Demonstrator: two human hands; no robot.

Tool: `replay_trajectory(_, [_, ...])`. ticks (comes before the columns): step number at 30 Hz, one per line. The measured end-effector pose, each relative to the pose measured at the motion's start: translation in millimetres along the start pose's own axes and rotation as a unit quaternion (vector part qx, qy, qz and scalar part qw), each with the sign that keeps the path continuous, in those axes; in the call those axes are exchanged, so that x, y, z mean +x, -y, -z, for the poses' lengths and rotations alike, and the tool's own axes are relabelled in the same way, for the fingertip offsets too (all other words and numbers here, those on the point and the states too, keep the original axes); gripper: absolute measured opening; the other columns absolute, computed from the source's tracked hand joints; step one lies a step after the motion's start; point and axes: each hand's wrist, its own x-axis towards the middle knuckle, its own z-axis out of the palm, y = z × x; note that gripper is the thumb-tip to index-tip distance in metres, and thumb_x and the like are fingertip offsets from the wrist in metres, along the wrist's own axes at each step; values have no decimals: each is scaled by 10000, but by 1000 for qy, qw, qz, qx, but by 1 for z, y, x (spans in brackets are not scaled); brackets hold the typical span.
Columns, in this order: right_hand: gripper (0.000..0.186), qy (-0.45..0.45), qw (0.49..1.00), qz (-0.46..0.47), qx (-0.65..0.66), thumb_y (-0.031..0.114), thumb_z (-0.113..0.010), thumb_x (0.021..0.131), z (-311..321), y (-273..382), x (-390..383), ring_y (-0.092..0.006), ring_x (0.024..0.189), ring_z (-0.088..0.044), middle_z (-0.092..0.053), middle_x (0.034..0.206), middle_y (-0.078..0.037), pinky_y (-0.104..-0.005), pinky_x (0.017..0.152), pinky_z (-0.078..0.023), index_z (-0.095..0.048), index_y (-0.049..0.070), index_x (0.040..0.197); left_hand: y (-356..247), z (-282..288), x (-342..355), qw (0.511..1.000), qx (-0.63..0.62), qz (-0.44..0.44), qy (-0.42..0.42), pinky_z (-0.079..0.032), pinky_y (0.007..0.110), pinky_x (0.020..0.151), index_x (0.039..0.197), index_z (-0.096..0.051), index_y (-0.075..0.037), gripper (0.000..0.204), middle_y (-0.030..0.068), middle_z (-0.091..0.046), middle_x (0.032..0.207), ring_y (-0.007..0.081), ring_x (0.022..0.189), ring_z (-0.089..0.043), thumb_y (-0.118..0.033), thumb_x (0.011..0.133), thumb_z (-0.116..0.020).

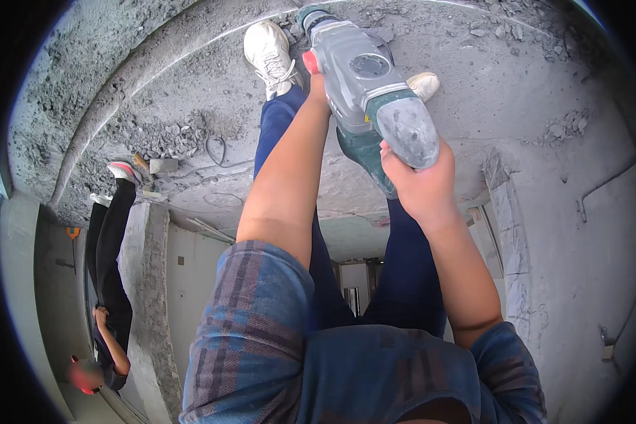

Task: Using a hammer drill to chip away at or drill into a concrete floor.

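Observation:
A dusty grey and green rotary hammer (364, 78) slants from upper left to lower right between my legs, its front end pointing away toward the floor. My right hand (424, 184) is closed around its rear handle, the thumb showing beside the grey end cap. Along the tool's left side, near a red knob (311, 61), my left hand (321, 90) grips it; most of those fingers are hidden by the tool body. Whatever bit is fitted lies out of sight past the dark green collar (314, 15).
My white left shoe (267, 53) and right shoe (424, 85) stand on dusty concrete. Broken rubble (169, 134) lies to the left, with a loop of wire (215, 150) and a small block (164, 165). Another person (109, 283) stands at far left beside a rough wall edge (148, 297).

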Motion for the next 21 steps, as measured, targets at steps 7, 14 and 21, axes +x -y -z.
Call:
replay_trajectory(7, [303,15,1000,15,-11,74,-719,730,-11,-44,-10,-258,852,-686,-684,897,-148,-338,770,-516,-625,-17,1003,-7,22,-14,991,88,88,-53,-519,448,949,1315,-534,-76,371,139,-640,1216,304,1090,-636,-224,978,-491])
replay_trajectory(14, [362,-45,999,20,-20,94,-752,682,-48,-92,-35,-332,868,-671,-664,926,-175,-369,770,-519,-615,-14,999,-5,68,-6,970,238,42,-35,-523,436,945,1297,-549,-54,357,143,-645,1205,287,1077,-645,-153,955,-517])
replay_trajectory(21, [388,-52,996,49,55,85,-772,677,-101,-164,-47,-333,852,-657,-652,903,-158,-374,771,-507,-592,-2,1009,-16,111,6,967,254,-18,-9,-524,434,943,1290,-554,-52,351,145,-648,1198,286,1071,-648,-147,954,-517])
